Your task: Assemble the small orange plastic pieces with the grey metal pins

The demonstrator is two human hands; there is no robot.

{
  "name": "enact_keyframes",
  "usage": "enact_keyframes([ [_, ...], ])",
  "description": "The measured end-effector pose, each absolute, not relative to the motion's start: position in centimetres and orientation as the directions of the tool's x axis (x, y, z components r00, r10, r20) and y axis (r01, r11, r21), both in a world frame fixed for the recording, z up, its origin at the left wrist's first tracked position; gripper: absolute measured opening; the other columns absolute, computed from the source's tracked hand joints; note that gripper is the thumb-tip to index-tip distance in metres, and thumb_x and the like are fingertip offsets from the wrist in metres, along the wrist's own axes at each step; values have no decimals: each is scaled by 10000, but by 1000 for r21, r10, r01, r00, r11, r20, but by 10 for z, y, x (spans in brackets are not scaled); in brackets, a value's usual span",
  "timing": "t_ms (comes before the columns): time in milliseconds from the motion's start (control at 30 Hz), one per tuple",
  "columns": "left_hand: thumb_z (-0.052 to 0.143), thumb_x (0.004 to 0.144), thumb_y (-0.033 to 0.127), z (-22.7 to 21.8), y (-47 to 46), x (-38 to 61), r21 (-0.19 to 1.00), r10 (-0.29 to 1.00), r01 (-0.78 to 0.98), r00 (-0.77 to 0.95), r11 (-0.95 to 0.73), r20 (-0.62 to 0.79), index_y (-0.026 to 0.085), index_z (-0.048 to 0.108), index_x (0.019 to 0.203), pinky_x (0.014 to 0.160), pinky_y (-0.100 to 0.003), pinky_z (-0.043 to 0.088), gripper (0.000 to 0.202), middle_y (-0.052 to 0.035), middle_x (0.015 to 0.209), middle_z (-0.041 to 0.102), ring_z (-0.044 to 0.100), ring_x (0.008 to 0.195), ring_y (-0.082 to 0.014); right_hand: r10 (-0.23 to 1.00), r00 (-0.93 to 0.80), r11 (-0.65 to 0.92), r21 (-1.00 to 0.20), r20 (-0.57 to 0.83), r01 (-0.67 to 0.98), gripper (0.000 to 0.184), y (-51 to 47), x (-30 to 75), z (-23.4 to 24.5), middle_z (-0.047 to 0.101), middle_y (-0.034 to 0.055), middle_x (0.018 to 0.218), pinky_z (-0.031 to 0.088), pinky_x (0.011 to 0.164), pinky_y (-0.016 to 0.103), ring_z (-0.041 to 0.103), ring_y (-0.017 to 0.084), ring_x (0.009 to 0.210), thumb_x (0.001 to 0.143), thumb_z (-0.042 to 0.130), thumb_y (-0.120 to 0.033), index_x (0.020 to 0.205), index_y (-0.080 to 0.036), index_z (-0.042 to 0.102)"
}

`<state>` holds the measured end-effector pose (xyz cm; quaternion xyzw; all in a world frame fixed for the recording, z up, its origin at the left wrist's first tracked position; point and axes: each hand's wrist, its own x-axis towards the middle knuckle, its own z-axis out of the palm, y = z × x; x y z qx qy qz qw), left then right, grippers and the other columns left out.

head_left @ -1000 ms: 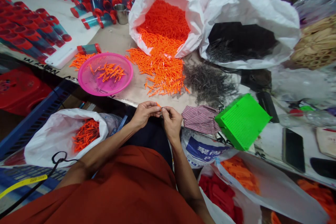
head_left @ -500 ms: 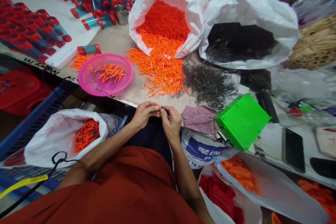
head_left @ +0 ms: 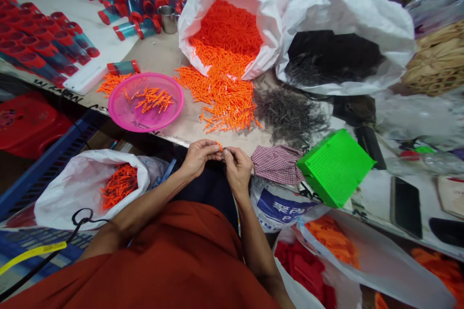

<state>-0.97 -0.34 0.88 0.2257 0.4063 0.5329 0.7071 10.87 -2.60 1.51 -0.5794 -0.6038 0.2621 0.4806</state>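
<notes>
Left hand [head_left: 198, 158] and right hand [head_left: 237, 170] close together just over the tabletop edge, both nearly closed, fingertips pinched and almost meeting. Between the left fingertips [head_left: 216, 145], a tiny orange plastic piece [head_left: 219, 145]; in the right fingertips [head_left: 227, 150], apparently a thin dark pin [head_left: 224, 149], too small for a clearer view. Forearms angled inward from a rust-red garment [head_left: 145, 260].

Just beyond the hands, a spilled heap of orange plastic pieces [head_left: 221, 101] on the tabletop [head_left: 155, 58], running back into a white sack [head_left: 270, 19] full of the same pieces. Left of the heap, a pink plastic basket [head_left: 178, 101] holding a small scatter of orange pieces, with a few more lying beside its far rim. Right of the heap, a loose pile of dark metal pins [head_left: 290, 116], and behind it a white sack of dark pins [head_left: 344, 9].

Near the right hand, a checked cloth [head_left: 277, 164], touching a tilted green perforated plastic crate [head_left: 335, 166]. Farther right, a black smartphone [head_left: 405, 206] lying flat. Far left, rows of red-capped clear tubes [head_left: 43, 43] around a steel cup [head_left: 167, 19].

Below the tabletop edge, off the left forearm, an open white bag [head_left: 61, 198] with orange pieces inside; on the right, a blue-printed sack [head_left: 282, 205] and a bag of orange and red material [head_left: 326, 251].
</notes>
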Motion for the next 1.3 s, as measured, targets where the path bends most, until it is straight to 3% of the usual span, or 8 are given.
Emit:
enact_keyframes([
  [800, 777, 551, 238, 8, -4, -9, 767, 940, -557, 81, 318, -331, 112, 637, 678, 580, -248, 522, 226, 0, 589, 640, 608, 528, -107, 963, 145, 154, -908, 225, 389, 174, -25, 106, 14, 660, 8, 733, 460, 637, 260, 590, 139, 668, 830, 523, -296, 773, -192, 650],
  [1300, 742, 597, 261, 3, -10, -3, 829, 971, -525, -21, 191, -237, 144, 628, 672, 607, -227, 495, 180, 27, 593, 618, 575, 550, -84, 924, 269, 144, -900, 271, 412, 199, -31, 91, 11, 626, 15, 736, 441, 648, 253, 568, 135, 677, 852, 492, -298, 767, -190, 636],
])
